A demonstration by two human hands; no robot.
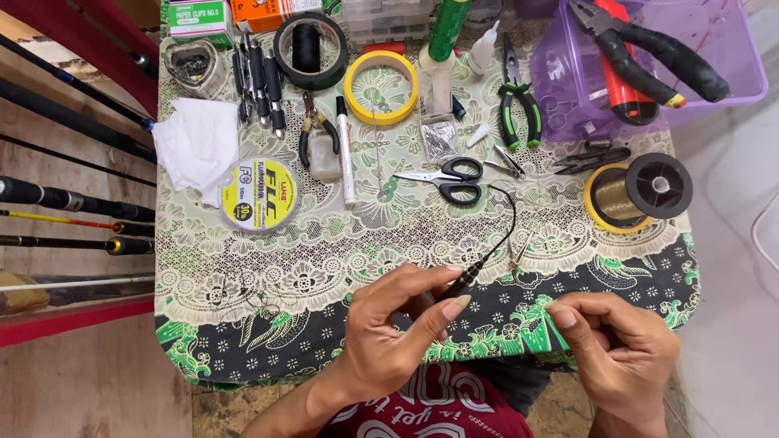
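Note:
My left hand point(402, 328) is at the table's near edge, its thumb and fingers pinching the thick end of a thin black rod tip point(495, 239) that curves up toward the scissors point(446, 178). My right hand point(621, 349) is curled at the near right corner, fingers pinched together; what it holds is too fine to see. A small metal piece point(517, 255) lies beside the black rod tip, between the two hands.
A patterned green cloth point(268, 316) covers the table. On it lie a line spool point(260, 195), a gold-wire spool point(637, 192), tape rolls point(381, 87), green pliers point(519, 101), a white tissue point(197, 144) and a purple tub point(568, 73) with large pliers. Fishing rods point(73, 199) lie at left.

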